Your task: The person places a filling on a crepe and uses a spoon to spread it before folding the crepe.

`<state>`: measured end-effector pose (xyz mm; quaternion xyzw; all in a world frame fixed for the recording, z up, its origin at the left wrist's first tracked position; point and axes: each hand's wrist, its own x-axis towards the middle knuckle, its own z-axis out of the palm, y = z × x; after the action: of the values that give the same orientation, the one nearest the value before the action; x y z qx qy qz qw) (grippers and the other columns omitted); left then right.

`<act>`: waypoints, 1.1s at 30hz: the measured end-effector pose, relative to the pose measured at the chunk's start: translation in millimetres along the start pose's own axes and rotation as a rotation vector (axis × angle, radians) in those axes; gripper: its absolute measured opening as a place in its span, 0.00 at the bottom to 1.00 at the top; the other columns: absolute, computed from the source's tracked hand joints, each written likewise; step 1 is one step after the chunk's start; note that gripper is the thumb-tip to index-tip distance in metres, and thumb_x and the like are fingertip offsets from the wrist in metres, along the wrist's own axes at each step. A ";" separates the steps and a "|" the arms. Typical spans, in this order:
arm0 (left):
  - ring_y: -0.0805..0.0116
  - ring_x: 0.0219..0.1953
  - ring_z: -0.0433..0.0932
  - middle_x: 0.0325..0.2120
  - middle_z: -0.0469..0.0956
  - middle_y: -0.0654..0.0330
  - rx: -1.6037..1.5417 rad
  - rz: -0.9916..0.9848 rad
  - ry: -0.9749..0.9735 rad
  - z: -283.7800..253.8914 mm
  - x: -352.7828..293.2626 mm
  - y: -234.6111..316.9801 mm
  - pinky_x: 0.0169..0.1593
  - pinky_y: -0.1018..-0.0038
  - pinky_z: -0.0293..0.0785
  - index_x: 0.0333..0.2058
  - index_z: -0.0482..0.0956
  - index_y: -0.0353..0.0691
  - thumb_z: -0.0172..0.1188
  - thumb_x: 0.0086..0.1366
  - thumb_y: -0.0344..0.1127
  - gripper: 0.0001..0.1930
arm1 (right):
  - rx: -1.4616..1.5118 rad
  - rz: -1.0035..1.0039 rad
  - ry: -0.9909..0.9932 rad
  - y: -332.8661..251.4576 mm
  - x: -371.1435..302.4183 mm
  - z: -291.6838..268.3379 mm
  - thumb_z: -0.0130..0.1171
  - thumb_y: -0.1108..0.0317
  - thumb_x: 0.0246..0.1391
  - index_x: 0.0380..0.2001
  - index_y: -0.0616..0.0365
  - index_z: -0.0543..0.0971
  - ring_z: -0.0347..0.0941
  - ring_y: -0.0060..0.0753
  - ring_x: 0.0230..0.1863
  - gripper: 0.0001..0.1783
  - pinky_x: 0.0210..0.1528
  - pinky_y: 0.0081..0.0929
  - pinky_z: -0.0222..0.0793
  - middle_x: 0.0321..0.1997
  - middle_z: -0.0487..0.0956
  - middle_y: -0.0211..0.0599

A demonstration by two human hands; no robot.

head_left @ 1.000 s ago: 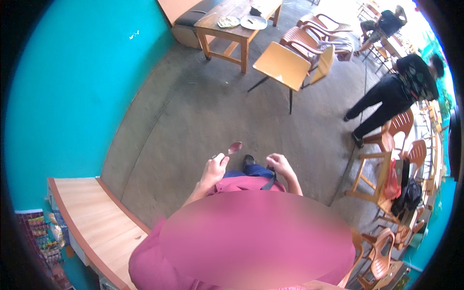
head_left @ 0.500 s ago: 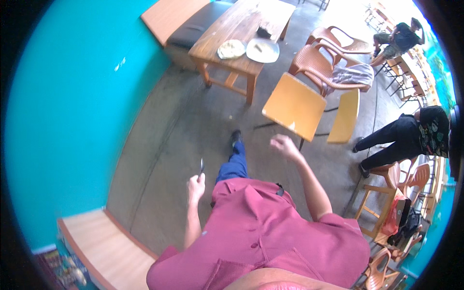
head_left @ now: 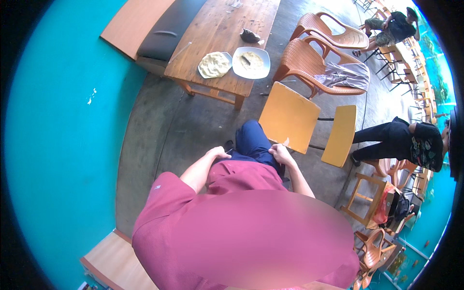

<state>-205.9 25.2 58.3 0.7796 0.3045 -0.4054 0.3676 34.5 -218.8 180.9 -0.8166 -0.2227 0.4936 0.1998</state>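
Note:
My left hand (head_left: pixel 218 153) is closed in front of my blue trousers (head_left: pixel 253 137), its fingers round a small metal utensil (head_left: pixel 229 151). Only a short bit of that utensil shows, so its kind is unclear. At the right thigh, my right hand (head_left: pixel 281 154) is curled against the trouser cloth; what its fingers hold, if anything, is hidden. Ahead, a wooden table (head_left: pixel 193 46) bears a white square plate (head_left: pixel 262 72) of pale food with a dark utensil lying in it. Beside it sits a second plate of pale, lumpy food (head_left: pixel 215 65).
Close to my right hand stands a yellow chair (head_left: pixel 290 113). Brown woven chairs (head_left: pixel 302 60), one with a grey cloth (head_left: pixel 340 77), stand by the table. A person in black (head_left: pixel 386 140) is at the right, another sits far right. A teal wall (head_left: pixel 63 135) and light bench (head_left: pixel 116 258) lie left.
I have moved nearer to the table and yellow chair. My left hand has come in toward my body with the utensil; my right hand has dropped from in front to my thigh.

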 end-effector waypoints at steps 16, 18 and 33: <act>0.77 0.27 0.71 0.23 0.78 0.70 -0.596 0.137 -0.113 -179.6 53.3 -16.7 0.31 0.69 0.67 0.29 0.84 0.34 0.63 0.64 0.41 0.14 | -0.276 -0.413 -0.292 -127.7 186.3 -178.4 0.55 0.69 0.63 0.37 0.60 0.78 0.80 0.57 0.40 0.06 0.40 0.46 0.73 0.34 0.83 0.52; 0.79 0.25 0.69 0.22 0.76 0.72 -0.681 0.047 -0.047 -206.5 55.3 11.4 0.29 0.71 0.64 0.25 0.81 0.35 0.65 0.62 0.40 0.13 | -0.376 -0.378 -0.471 -149.2 191.9 -221.5 0.54 0.69 0.63 0.36 0.60 0.78 0.80 0.56 0.39 0.06 0.41 0.46 0.73 0.32 0.82 0.51; 0.40 0.40 0.80 0.37 0.81 0.46 -0.524 0.203 0.980 -356.8 253.8 125.8 0.42 0.50 0.76 0.41 0.75 0.37 0.50 0.71 0.30 0.06 | -0.586 -0.598 -0.119 -228.7 516.3 -276.9 0.62 0.71 0.55 0.43 0.55 0.83 0.80 0.53 0.46 0.11 0.48 0.45 0.76 0.44 0.81 0.48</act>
<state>160.4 294.2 25.2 0.7848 0.4536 0.1304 0.4017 457.8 229.1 55.4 -0.7085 -0.5917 0.3762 0.0805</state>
